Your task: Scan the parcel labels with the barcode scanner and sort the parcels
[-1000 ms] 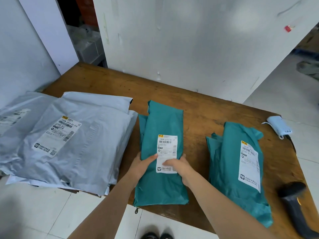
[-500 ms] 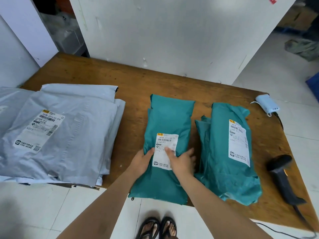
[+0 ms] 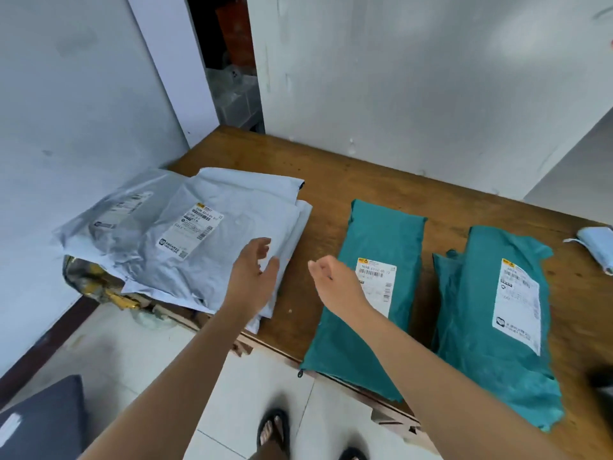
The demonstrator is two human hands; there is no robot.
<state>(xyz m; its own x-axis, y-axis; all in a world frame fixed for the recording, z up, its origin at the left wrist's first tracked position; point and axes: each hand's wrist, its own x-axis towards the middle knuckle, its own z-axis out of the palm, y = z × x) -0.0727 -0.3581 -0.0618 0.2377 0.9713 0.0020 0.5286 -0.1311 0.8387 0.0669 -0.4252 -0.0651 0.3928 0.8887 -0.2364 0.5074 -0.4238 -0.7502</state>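
Two teal parcels lie label-up on the wooden table (image 3: pixel 381 180): the middle teal parcel (image 3: pixel 374 247) and the right teal parcel (image 3: pixel 477 313). A stack of grey parcels (image 3: pixel 212 247) sits at the table's left end, its top white label facing up. My left hand (image 3: pixel 255 277) hovers open over the right edge of the grey stack. My right hand (image 3: pixel 335 280) hangs empty with fingers loosely curled, over the left side of the middle teal parcel and partly hiding its label. A dark blurred shape (image 3: pixel 602 380) at the right edge may be the scanner.
A light blue device (image 3: pixel 597 244) with a cord lies at the table's far right. White walls stand behind and to the left. A dark gap opens between them. Crumpled gold-black wrapping (image 3: pixel 96 290) hangs under the grey stack. A dark cushion (image 3: pixel 43 423) is on the floor.
Both hands have let go of the middle teal parcel and lifted. My left hand moved left over the grey stack. The view swung left, pushing the scanner to the frame's edge.
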